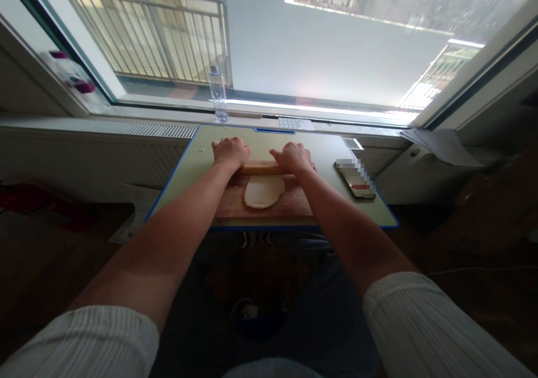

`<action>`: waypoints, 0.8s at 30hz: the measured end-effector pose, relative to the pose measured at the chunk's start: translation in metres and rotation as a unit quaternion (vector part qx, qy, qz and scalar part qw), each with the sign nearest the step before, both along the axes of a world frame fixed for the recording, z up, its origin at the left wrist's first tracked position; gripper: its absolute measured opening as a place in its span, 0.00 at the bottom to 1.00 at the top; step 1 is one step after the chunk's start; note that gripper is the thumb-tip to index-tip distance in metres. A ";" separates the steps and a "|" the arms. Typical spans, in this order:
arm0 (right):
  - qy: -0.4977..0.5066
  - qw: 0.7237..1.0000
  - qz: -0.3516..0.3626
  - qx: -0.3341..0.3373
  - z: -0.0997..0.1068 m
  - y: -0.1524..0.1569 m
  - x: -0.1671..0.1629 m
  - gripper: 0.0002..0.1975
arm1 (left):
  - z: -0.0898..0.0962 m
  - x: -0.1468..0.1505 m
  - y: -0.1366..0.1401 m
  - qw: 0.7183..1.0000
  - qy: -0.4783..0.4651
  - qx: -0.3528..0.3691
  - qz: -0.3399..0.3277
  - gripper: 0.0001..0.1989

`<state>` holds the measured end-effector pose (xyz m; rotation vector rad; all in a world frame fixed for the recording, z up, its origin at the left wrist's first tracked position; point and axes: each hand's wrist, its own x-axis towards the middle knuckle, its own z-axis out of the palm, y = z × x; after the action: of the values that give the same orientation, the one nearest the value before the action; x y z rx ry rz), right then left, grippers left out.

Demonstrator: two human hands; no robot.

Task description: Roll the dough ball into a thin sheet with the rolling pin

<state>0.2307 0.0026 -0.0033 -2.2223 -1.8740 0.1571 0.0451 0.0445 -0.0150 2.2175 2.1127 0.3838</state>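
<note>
A wooden rolling pin [263, 169] lies crosswise over the far part of a wooden board [231, 201]. My left hand [231, 152] is closed over its left end, and my right hand [293, 157] grips the right end. Just on the near side of the pin, a flat, roundish sheet of pale dough [264, 192] rests on the board. How far the dough runs under the pin is hidden. My fingertips are partly out of sight behind the knuckles.
The board sits on a small pale-green table [185, 168] with a blue edge. A phone [355, 179] lies to the right. Beyond, a clear plastic bottle [218, 95] stands on the sill by the window; another bottle [71, 75] is at left. Papers [441, 145] lie at right.
</note>
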 end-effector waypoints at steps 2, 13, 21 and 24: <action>0.004 1.000 -0.003 0.001 0.001 0.003 0.001 0.29 | 0.001 0.000 0.006 1.000 0.005 -0.006 -0.001 0.26; 0.009 1.000 -0.002 -0.007 -0.010 0.024 0.006 0.25 | 0.006 0.004 0.024 0.999 0.030 -0.025 -0.004 0.28; 0.007 1.000 0.015 -0.016 -0.008 0.018 0.005 0.28 | 0.007 0.004 0.010 0.999 0.042 -0.021 -0.011 0.28; 0.010 1.000 0.013 -0.020 -0.005 0.012 0.005 0.30 | 0.009 0.004 0.003 0.998 0.045 -0.029 -0.014 0.28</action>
<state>0.2356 0.0145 -0.0086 -2.2144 -1.9071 0.2220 0.0491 0.0475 -0.0064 2.2706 2.1028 0.2218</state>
